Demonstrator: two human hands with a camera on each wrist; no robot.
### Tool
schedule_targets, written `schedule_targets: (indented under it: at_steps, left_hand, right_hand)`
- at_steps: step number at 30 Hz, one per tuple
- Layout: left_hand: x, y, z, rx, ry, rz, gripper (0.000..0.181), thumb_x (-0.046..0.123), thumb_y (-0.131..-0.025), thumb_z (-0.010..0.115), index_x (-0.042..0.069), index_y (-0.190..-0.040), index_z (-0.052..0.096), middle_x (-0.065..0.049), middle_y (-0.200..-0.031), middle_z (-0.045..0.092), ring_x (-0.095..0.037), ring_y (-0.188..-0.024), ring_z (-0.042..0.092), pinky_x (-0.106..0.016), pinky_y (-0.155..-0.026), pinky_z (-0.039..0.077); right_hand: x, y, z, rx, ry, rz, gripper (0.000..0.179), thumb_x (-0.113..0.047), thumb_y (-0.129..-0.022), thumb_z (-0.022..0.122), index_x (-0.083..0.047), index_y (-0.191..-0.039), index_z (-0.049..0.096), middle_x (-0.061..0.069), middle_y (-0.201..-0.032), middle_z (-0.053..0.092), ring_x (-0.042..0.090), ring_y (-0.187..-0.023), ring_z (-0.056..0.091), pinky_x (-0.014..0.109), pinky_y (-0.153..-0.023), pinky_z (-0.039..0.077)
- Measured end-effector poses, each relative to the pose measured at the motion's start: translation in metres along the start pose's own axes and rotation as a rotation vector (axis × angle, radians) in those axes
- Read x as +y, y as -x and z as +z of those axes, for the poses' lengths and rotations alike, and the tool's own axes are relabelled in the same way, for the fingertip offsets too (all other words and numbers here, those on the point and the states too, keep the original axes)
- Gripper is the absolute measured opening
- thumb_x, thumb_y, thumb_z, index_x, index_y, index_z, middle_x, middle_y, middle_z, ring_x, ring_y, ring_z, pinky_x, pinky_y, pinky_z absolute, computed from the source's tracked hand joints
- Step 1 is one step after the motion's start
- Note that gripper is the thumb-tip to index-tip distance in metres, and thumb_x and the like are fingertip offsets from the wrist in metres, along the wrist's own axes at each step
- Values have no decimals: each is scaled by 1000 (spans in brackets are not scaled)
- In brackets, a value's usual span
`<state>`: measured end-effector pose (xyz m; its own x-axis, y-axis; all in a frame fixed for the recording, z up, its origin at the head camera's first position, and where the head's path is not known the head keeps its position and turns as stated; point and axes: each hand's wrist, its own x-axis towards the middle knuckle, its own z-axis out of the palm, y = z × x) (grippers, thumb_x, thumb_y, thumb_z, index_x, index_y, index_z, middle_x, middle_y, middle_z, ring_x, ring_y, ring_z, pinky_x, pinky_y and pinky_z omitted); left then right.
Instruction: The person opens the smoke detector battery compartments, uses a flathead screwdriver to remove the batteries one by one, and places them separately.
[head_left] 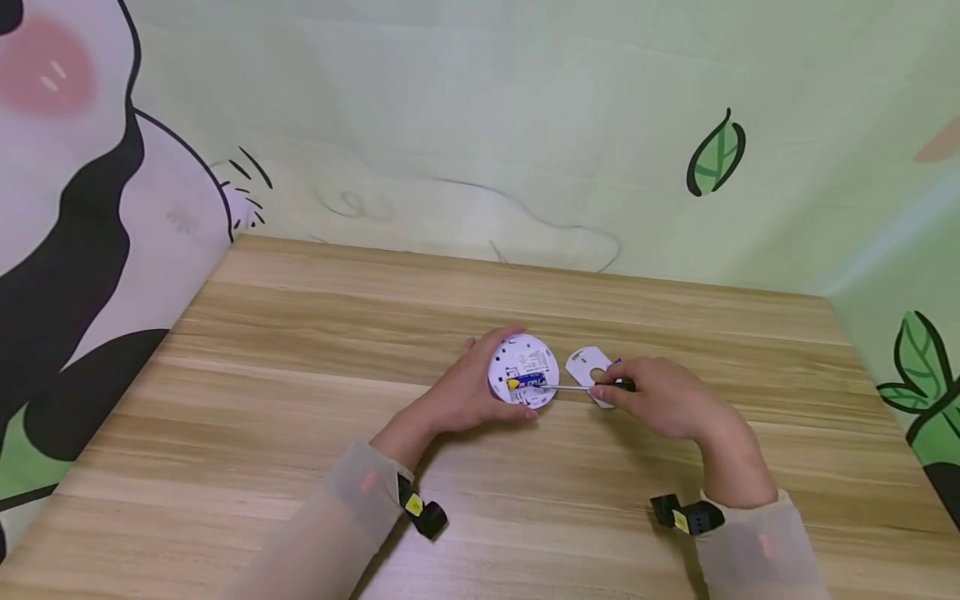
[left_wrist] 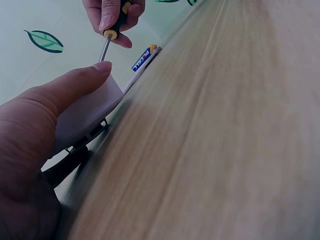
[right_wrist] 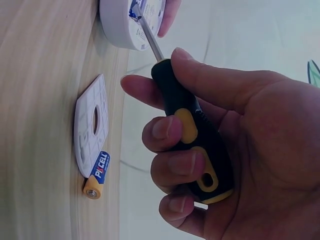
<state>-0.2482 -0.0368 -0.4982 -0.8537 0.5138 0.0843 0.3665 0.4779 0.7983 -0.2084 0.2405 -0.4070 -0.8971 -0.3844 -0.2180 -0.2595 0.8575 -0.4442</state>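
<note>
My left hand [head_left: 465, 396] grips a round white device [head_left: 538, 354], like a smoke detector, by its left side, thumb along the near rim. In the left wrist view the device is tilted against the tabletop. A blue and yellow battery [head_left: 515, 383] lies in its open face. My right hand [right_wrist: 260, 130] is wrapped round the black and yellow handle of a screwdriver [right_wrist: 175, 92]. The shaft reaches leftward, and its tip is at the battery; whether it touches cannot be told. Beside the device lies a white plate [right_wrist: 84, 125] with a round hole.
A loose blue and yellow battery [right_wrist: 99, 172], marked PKCELL, lies against the plate's edge. The wooden table [head_left: 300, 333] meets a printed cloth wall [head_left: 450, 125] at the back. Each wrist wears a small black camera [head_left: 430, 518].
</note>
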Motion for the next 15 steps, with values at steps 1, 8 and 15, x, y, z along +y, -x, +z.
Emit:
schedule_targets:
  at_steps: [1,8,15]
  left_hand:
    - [0,0,0,0,1,-1,119,43,-68,96,20,-162,27,-4,-162,41,-25,-150,41,-48,-133,2]
    - [-1,-1,1,3,7,1,120,43,-67,97,20,-162,28,-3,-161,43,-24,-149,42,-47,-133,3]
    - [0,-1,1,12,15,-5,119,46,-66,97,21,-162,30,-3,-159,43,-25,-144,44,-50,-129,22]
  right_hand:
    - [0,0,0,1,3,-3,34,-36,-104,61,-12,-121,76,14,-129,72,34,-116,67,55,-98,54]
    - [1,-1,2,5,7,-8,32,-35,-104,61,-12,-120,76,11,-125,74,31,-113,68,54,-97,54]
    - [0,-3,2,20,21,-8,30,-34,-104,61,-11,-117,76,6,-111,76,23,-98,66,50,-91,54]
